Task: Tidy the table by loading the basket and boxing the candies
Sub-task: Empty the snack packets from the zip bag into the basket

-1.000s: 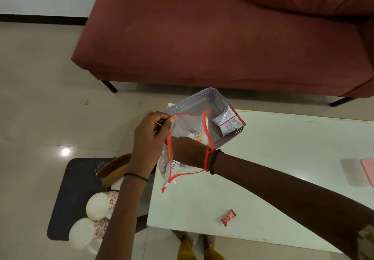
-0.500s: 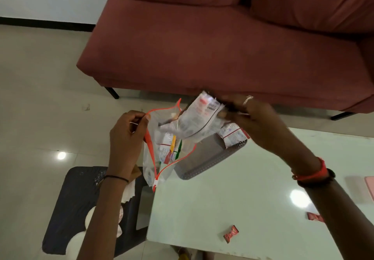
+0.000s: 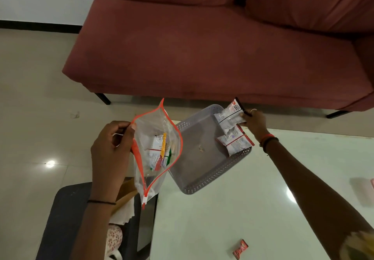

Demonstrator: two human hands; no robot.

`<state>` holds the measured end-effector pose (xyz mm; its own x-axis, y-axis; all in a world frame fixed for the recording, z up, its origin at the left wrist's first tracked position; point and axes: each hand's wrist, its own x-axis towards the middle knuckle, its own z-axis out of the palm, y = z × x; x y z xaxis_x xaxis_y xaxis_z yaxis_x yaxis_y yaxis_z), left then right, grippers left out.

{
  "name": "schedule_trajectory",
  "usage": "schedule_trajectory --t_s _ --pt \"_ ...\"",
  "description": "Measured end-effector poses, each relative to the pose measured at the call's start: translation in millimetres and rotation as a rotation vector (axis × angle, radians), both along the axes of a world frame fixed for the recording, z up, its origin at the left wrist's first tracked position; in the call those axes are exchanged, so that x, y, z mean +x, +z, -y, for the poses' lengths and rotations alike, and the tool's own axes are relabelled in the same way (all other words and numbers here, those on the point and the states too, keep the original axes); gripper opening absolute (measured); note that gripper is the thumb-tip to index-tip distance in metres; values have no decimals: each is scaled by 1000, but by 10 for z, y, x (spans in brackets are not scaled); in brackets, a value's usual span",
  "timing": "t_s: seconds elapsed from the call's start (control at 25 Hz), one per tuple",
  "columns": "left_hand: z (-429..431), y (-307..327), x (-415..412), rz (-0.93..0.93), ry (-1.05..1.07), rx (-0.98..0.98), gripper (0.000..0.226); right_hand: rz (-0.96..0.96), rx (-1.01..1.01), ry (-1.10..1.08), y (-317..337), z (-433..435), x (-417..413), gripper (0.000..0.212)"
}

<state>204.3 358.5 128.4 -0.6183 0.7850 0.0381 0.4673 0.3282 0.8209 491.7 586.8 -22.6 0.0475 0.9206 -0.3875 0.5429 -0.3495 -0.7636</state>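
Left hand point(image 3: 110, 152) pinches the rim of the open pouch point(image 3: 156, 154); right hand point(image 3: 253, 121) pinches a packet point(image 3: 230, 116) over the basket point(image 3: 204, 152), another packet point(image 3: 234, 142) inside it.

Black wrist thread point(image 3: 101, 202), red bangle point(image 3: 267, 137), ring point(image 3: 253, 110)

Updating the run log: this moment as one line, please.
left hand pinches zip bag rim | right hand holds white packet at basket | second packet in basket | red candy on table
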Motion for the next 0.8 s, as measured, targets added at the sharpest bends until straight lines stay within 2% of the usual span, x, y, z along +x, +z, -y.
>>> schedule_trajectory --t_s 0.12,0.4,0.8 --pt "-6 -87 -105 19 -3 -14 22 42 -22 -54 -347 -200 -123 22" --pt "-42 -163 -222 54 0 -18 18 301 -20 109 -747 -393 -182 25" --pt "-160 -145 -249 46 2 1 26 360 73 98 -779 -345 -381 24"
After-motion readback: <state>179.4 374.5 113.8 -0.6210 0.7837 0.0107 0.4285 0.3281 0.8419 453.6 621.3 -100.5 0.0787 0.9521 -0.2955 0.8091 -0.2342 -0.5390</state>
